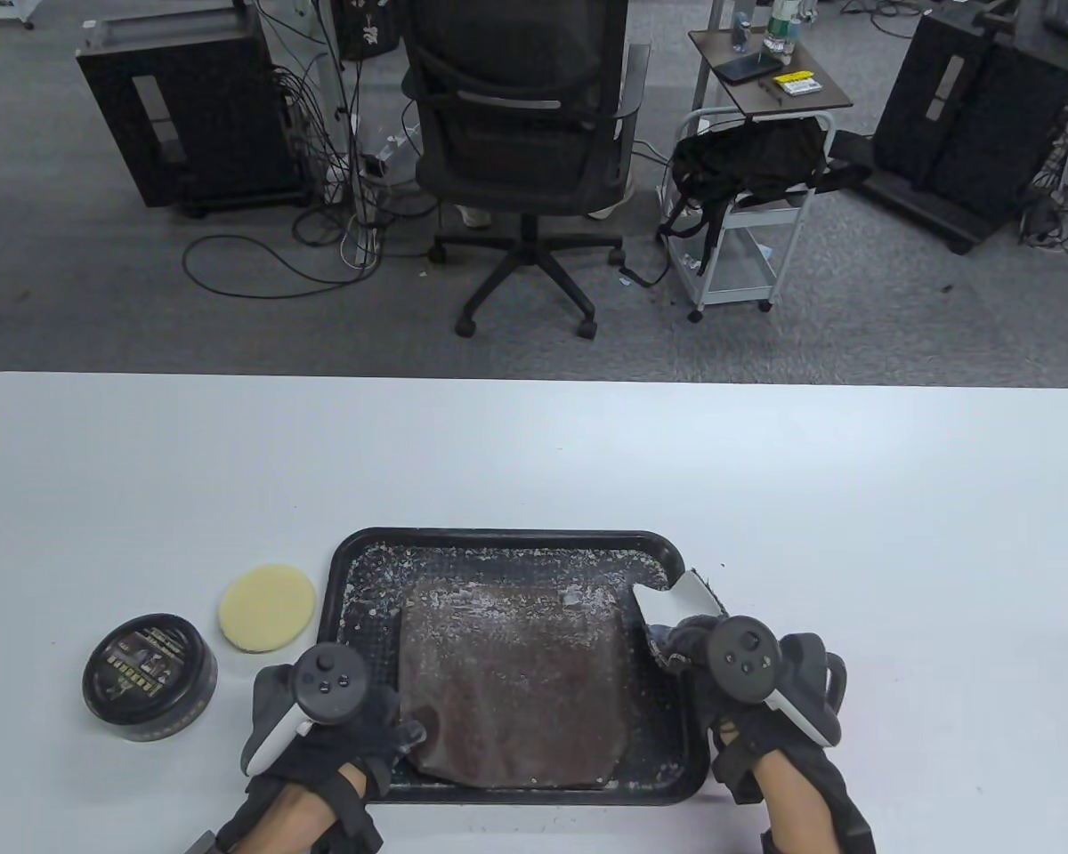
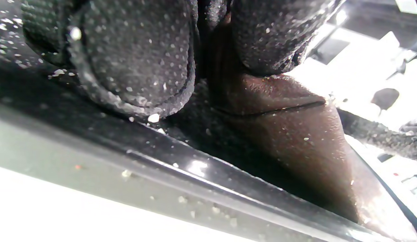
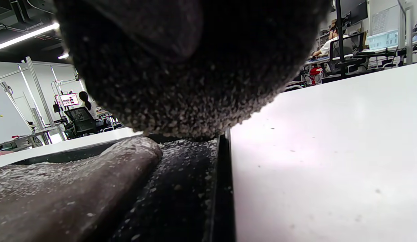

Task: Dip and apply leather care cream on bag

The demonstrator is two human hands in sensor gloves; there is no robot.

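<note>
A flat brown leather bag (image 1: 516, 676), speckled with white crumbs, lies in a black tray (image 1: 507, 536). My left hand (image 1: 400, 734) is at the tray's near left corner. In the left wrist view its fingers (image 2: 138, 60) pinch a raised fold of the bag's corner (image 2: 296, 134). My right hand (image 1: 672, 645) sits over the tray's right side beside the bag's right edge. In the right wrist view the glove (image 3: 181, 84) rests low over the tray floor (image 3: 181, 195), apart from the bag (image 3: 60, 191); its fingers are hidden.
A round yellow sponge (image 1: 267, 607) lies left of the tray. Further left stands a black cream tin (image 1: 149, 678) with its lid on. The white table (image 1: 765, 480) stretches behind and to the right. An office chair (image 1: 521, 133) and a cart stand beyond it.
</note>
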